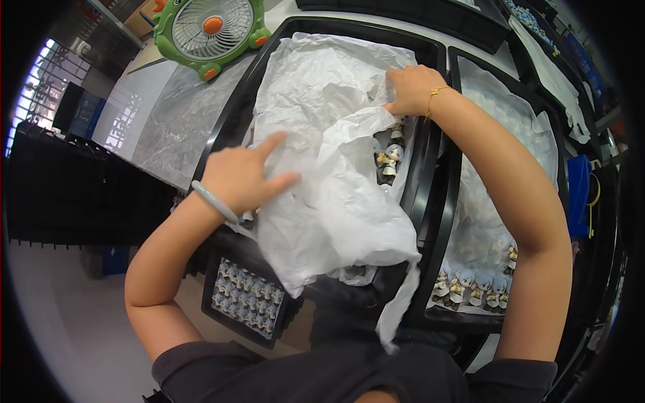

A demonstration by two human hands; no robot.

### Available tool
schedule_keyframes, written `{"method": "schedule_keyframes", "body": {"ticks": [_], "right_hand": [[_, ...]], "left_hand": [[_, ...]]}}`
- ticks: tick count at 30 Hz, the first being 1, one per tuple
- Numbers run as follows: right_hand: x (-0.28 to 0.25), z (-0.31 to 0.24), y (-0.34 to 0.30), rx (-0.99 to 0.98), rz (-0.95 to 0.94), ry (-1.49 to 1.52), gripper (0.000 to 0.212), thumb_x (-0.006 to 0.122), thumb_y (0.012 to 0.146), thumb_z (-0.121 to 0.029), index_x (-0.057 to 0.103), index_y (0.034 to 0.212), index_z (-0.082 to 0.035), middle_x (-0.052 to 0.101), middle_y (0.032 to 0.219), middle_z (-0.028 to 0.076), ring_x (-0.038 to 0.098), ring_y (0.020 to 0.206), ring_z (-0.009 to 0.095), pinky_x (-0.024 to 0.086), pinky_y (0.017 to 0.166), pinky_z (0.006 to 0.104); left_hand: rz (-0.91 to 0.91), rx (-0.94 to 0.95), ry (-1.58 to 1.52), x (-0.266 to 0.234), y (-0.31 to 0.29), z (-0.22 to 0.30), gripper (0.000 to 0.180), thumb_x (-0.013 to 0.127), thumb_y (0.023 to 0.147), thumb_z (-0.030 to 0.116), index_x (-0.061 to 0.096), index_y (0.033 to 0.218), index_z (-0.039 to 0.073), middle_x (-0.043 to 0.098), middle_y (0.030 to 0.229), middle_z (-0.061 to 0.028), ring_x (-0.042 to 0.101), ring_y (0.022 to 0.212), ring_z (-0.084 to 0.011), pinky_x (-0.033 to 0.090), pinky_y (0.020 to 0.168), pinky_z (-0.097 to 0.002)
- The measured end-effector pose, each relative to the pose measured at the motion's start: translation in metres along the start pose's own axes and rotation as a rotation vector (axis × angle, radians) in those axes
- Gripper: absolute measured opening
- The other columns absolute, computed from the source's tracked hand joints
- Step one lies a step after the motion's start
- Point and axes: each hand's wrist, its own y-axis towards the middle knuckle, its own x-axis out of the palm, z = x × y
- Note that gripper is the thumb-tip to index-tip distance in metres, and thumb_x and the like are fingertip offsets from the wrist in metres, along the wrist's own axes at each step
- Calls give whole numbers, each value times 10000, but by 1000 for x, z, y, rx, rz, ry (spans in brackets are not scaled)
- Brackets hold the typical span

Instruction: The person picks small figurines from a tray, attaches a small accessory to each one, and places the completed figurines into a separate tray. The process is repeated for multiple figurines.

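A large crumpled sheet of white paper (363,215) spreads over a black tray (225,121) in front of me, with a torn strip hanging past its near edge. My left hand (242,176) is over the paper's left side, thumb and fingers spread, slightly blurred. At the far right side of the tray, my right hand (415,91) has its fingers curled at the paper, where a fold runs up to the thumb; its fingertips are partly hidden. Small blue-haired figurines (388,161) show beneath the paper's right edge, and the sheet covers whatever else lies under it.
To the right, a second black tray (440,248) holds translucent wrapping (480,195) and a row of figurines (477,285). A smaller tray of figurines (247,295) is low on the left. A green fan (213,27) stands on the grey marbled surface (181,101); another black tray (410,20) lies behind.
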Motion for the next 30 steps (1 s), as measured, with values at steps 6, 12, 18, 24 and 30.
{"method": "schedule_keyframes", "body": {"ticks": [6, 12, 18, 24, 30], "right_hand": [[4, -1, 0, 48, -35, 6, 569, 626, 633, -455, 570, 1058, -81, 612, 984, 145, 590, 917, 284, 448, 826, 367], [-4, -3, 3, 45, -208, -33, 848, 655, 564, -596, 443, 1224, -108, 575, 1065, 180, 451, 1112, 362, 186, 1019, 467], [0, -7, 2, 95, -180, -111, 1028, 640, 508, -695, 351, 1303, -112, 428, 1249, 231, 210, 1273, 406, 47, 1048, 505], [5, -3, 0, 83, -86, -87, 884, 659, 545, -585, 446, 1223, -59, 503, 1169, 242, 273, 1242, 431, 36, 1038, 516], [4, -4, 9, 177, -185, -140, 1029, 520, 558, -755, 374, 1284, -42, 394, 1271, 259, 187, 1285, 402, 13, 1047, 496]], "left_hand": [[-186, 126, -620, 13, -22, -15, 703, 646, 657, 138, 368, 1303, 161, 547, 729, -98, 519, 634, -164, 424, 608, -286], [73, 48, 65, 16, -13, -57, 509, 571, 662, 18, 531, 1147, 164, 572, 869, -83, 554, 832, -241, 441, 719, -331], [180, 128, 532, 11, -12, -36, 289, 522, 708, 112, 628, 976, 141, 534, 988, -126, 441, 1063, -286, 359, 860, -441], [659, 256, 348, -3, 64, 41, 289, 536, 733, 223, 615, 984, 102, 470, 1132, -227, 393, 1118, -347, 267, 969, -458], [528, 65, -34, 12, 201, 22, 628, 422, 783, 592, 357, 1310, 257, 234, 1378, -225, 169, 1289, -394, 162, 1039, -462]]}}
